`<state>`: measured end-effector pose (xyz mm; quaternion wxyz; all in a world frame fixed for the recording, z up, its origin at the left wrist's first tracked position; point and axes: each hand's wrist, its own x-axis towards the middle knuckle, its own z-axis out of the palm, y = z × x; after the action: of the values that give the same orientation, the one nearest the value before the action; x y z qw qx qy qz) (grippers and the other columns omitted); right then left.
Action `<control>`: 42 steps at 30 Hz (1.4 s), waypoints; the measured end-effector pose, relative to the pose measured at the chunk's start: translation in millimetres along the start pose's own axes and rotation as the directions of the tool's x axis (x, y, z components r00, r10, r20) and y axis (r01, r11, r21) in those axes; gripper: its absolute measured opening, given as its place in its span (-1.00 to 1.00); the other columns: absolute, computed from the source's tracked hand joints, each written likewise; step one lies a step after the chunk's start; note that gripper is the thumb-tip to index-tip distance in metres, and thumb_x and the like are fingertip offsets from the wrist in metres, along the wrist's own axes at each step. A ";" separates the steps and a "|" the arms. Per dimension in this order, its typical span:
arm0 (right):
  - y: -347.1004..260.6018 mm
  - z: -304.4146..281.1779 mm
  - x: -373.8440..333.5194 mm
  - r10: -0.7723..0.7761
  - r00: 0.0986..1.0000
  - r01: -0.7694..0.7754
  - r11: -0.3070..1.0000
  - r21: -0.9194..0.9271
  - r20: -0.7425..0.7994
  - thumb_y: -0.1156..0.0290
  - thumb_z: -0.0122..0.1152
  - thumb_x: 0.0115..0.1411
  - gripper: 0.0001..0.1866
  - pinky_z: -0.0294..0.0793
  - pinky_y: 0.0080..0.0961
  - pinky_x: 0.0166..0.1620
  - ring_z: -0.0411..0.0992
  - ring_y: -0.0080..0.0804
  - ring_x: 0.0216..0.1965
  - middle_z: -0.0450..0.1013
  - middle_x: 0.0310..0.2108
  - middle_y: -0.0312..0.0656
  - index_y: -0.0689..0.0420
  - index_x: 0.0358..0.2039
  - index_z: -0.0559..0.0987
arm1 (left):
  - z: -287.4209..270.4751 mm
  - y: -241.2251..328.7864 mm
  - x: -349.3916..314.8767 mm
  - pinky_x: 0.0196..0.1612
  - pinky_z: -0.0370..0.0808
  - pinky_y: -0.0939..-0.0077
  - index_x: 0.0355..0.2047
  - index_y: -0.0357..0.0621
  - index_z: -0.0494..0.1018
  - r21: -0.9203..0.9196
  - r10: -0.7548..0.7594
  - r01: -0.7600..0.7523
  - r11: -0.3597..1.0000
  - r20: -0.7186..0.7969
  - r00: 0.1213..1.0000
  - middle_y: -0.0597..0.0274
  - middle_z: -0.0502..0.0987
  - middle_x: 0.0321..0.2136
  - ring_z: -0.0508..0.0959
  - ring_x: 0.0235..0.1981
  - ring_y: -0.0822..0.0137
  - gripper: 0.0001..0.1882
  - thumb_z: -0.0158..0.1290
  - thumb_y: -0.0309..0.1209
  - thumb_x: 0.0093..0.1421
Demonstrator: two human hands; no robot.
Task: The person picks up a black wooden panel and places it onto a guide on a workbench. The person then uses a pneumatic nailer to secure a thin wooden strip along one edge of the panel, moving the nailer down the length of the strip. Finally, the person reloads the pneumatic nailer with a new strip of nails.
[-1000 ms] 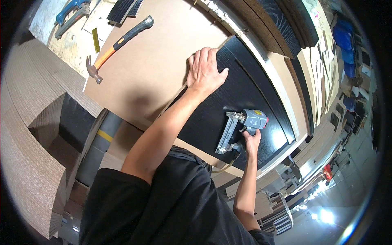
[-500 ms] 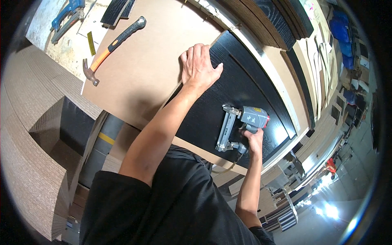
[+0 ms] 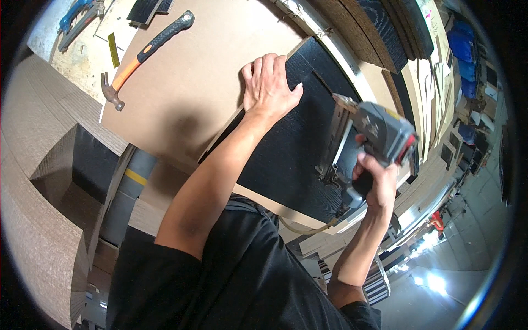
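A black wood-grain panel [image 3: 275,157] lies on a brown board [image 3: 206,66]. My left hand [image 3: 268,88] bears down on the panel's left edge, fingers bent over it and thumb out on the black face. In my right hand [image 3: 377,176] is a grey pneumatic nail gun [image 3: 385,129], gripped by its handle and blurred. It is above the panel's right part, its nose near a long thin dark line on the face. Whether the nose touches the panel I cannot tell. An air hose [image 3: 308,230] runs from its handle toward my body.
An orange and black claw hammer [image 3: 144,58] rests on the brown board. Beyond it are a blue-handled tool [image 3: 77,22] and a yellow strip [image 3: 113,49]. Stacked dark boards [image 3: 374,33] stand at the far right. A brown wood-grain box-like piece [image 3: 55,159] is at left.
My right hand has moved the nail gun to the right and up, closer to the camera. My left hand stays on the panel's edge. The whole view has shifted slightly.
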<state>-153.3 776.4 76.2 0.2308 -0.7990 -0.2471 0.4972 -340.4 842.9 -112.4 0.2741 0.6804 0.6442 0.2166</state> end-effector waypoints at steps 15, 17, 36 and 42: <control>-32.8 66.7 45.3 -0.049 0.997 0.068 0.943 -0.326 0.066 0.54 0.24 -0.03 -0.72 0.36 -0.61 -0.52 0.37 -0.55 -0.66 0.42 -0.61 -0.25 0.31 -0.25 0.56 | -1.8 -0.6 0.8 0.17 0.12 0.14 0.02 -0.12 0.34 -0.052 -0.033 0.035 0.998 0.034 0.999 0.16 0.38 -0.06 0.32 0.07 0.17 -0.31 0.35 -0.20 -0.10; -31.2 69.2 46.3 -0.074 0.997 0.082 0.941 -0.328 0.036 0.55 0.23 -0.03 -0.72 0.37 -0.61 -0.51 0.38 -0.54 -0.65 0.43 -0.58 -0.25 0.31 -0.24 0.56 | -2.6 -1.0 1.2 0.17 0.12 0.14 0.02 -0.12 0.34 -0.048 -0.030 0.032 0.998 0.030 0.999 0.16 0.38 -0.06 0.32 0.07 0.17 -0.31 0.35 -0.20 -0.10; -31.6 71.0 48.9 -0.044 0.999 0.052 0.874 -0.483 0.028 0.54 0.21 -0.07 -0.70 0.52 -0.44 -0.37 0.51 -0.42 -0.51 0.54 -0.48 -0.12 0.31 -0.25 0.57 | 2.1 -3.8 -1.3 0.17 0.11 0.12 0.05 -0.15 0.30 -0.001 -0.005 0.005 1.000 0.057 0.998 0.13 0.36 -0.06 0.31 0.07 0.16 -0.29 0.33 -0.17 -0.05; -25.4 72.5 52.8 -0.169 0.984 0.173 0.845 -0.506 0.055 0.53 0.23 -0.10 -0.66 0.51 -0.39 -0.12 0.55 -0.34 -0.30 0.57 -0.40 -0.10 0.29 -0.23 0.58 | 0.2 -2.8 0.1 0.17 0.11 0.11 0.06 -0.14 0.31 -0.049 0.011 -0.011 0.999 0.012 1.000 0.12 0.37 -0.04 0.32 0.07 0.15 -0.28 0.35 -0.20 -0.08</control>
<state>-203.1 837.9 27.0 0.0542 -0.8043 -0.4406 0.3949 -342.4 843.0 -114.3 0.2936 0.6784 0.6331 0.2295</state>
